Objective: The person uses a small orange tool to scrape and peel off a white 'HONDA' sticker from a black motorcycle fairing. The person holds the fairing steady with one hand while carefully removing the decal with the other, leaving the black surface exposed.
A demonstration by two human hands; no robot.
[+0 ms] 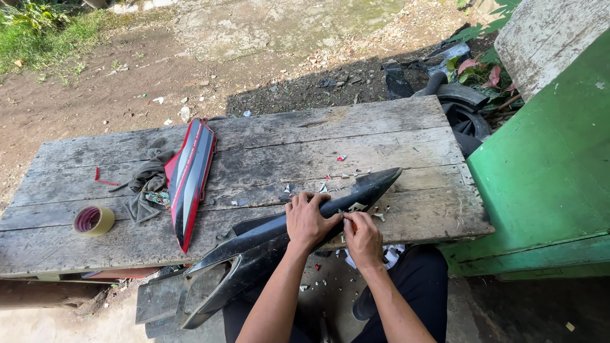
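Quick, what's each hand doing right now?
Left hand: pressed flat on the black motorbike panel, steadying it.
Right hand: fingertips pinched at the panel's edge; what they grip cannot be told.

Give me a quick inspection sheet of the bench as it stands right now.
Surface: weathered wooden plank table, outdoors, with gaps between boards.
Job's things: long black plastic panel lying across the near edge, its wide end overhanging toward the person.
Clutter: red and black panel on a dark rag; tape roll at the left; small peeled scraps scattered near the black panel's tip.
Hands: left hand pressed flat on the panel; right hand pinching at its surface beside it.
Cables: nothing seen.
Surroundings: dirt ground, green wall at the right, old tyres behind the table.
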